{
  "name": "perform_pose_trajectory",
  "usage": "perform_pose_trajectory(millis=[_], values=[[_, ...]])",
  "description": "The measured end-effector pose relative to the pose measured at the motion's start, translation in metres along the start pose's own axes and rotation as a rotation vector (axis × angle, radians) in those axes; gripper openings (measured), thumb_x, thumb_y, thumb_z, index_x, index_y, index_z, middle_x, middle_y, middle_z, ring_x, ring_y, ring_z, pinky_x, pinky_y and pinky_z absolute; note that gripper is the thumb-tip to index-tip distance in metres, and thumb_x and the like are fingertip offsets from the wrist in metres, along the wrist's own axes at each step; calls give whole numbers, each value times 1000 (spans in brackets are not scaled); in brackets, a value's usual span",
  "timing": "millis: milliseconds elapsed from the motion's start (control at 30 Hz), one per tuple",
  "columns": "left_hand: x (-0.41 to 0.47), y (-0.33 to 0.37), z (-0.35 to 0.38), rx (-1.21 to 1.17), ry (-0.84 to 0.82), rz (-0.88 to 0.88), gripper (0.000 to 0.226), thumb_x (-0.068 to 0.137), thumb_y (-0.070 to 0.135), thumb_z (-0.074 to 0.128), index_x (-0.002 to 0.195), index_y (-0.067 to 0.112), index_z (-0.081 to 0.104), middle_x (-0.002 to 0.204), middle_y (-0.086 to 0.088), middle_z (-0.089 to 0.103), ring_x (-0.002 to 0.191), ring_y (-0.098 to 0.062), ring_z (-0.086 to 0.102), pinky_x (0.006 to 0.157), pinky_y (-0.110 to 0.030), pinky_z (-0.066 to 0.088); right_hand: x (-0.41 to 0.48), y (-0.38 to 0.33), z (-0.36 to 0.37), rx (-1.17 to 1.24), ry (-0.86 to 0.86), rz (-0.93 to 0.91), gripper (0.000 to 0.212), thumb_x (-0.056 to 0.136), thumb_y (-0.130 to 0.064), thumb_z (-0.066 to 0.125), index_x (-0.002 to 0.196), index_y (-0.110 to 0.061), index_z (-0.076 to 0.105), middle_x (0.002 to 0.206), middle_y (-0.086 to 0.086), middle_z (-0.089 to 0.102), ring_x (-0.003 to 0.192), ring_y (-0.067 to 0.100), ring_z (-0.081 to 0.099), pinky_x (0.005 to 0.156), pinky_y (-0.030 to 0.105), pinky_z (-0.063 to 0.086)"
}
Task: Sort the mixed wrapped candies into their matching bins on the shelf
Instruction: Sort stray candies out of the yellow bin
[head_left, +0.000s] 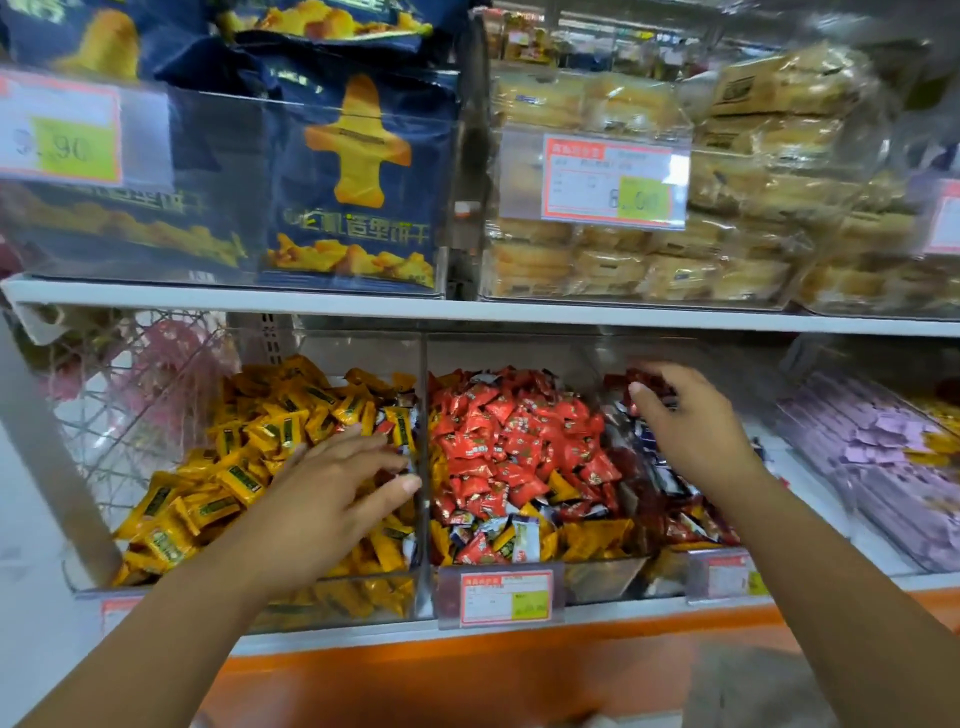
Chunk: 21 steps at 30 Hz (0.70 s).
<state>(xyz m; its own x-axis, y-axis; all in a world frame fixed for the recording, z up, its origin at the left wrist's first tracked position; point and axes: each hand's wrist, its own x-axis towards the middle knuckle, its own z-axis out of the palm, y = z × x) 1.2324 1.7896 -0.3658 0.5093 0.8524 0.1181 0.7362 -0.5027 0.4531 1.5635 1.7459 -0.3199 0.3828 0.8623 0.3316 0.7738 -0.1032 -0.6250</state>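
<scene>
left hand (332, 478) on yellow candies (244, 452)

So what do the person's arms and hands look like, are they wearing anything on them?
Nothing is worn as far as the view shows. The left hand and right hand are bare, with no gloves, rings, watch or bracelet visible. Both forearms are bare too, with no sleeve in view up to the picture's edge.

Two bare forearms enter from the bottom edge — no sleeve, cuff or glove shows on either. The left hand (332, 478) has short, plain nails, one catching the light on the thumb, and wears no ring, watch or band. The right hand (691, 415) is likewise unadorned at the wrist — its fingers are slightly blurred, so nail detail there cannot be told.
</scene>
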Motion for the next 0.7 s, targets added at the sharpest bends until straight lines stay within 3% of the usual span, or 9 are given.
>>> perform_pose_trajectory(millis=[133, 200, 300, 367, 433, 533, 700], values=[[3, -25, -10, 103, 15, -33, 45, 96, 54, 40, 136, 36, 50, 153, 12, 33, 147, -7, 10, 121, -40, 10, -39, -58, 43, 27, -212, -352, 33, 97, -32, 51, 130, -34, 56, 128, -20, 47, 126, -1, 37, 105, 18, 25], [11, -35, -12, 160, 22, -41, 42, 97, 40, 50, 138, 30, 51, 152, 8, 37, 146, -12, 19, 120, -34, 17, -51, -78, 66, 29, -352, -457, 38, 97, -43, 43, 135, -45, 44, 140, -27, 33, 137, -7, 18, 111, 14, 10], [31, -41, -12, 235, 25, -41, 43, 94, 43, 55, 135, 28, 53, 143, 6, 50, 134, -15, 39, 111, -32, 33, -53, -89, 95, -68, -400, -561, 49, 93, -66, 24, 140, -51, 32, 148, -31, 15, 143, -7, -8, 114, 20, -5], [48, -40, -12, 292, 10, -25, 46, 91, 47, 57, 135, 33, 52, 140, 8, 51, 131, -16, 42, 108, -34, 34, -49, -86, 109, -184, -382, -602, 61, 87, -73, 15, 141, -49, 33, 154, -26, 10, 144, -2, -16, 116, 28, -14], [64, -39, -12, 256, -51, -25, 52, 87, 44, 61, 138, 37, 48, 142, 7, 50, 131, -17, 41, 107, -36, 35, -46, -82, 115, -211, -390, -582, 67, 84, -78, 11, 140, -49, 34, 156, -24, 6, 143, -1, -20, 112, 26, -24], [79, -39, -13, 114, -220, -54, 63, 81, 40, 66, 140, 41, 44, 145, 5, 46, 131, -18, 40, 107, -37, 37, -44, -80, 115, -180, -395, -556, 70, 82, -80, 7, 138, -50, 36, 157, -25, 5, 143, -1, -19, 112, 27, -24], [77, -56, -17, 217, -475, 35, 62, 84, 35, 66, 139, 47, 42, 153, 15, 30, 140, -13, 21, 117, -38, 19, -42, -81, 112, -167, -405, -564, 62, 84, -74, 24, 136, -48, 43, 157, -24, 9, 144, -2, -14, 118, 33, -15]])
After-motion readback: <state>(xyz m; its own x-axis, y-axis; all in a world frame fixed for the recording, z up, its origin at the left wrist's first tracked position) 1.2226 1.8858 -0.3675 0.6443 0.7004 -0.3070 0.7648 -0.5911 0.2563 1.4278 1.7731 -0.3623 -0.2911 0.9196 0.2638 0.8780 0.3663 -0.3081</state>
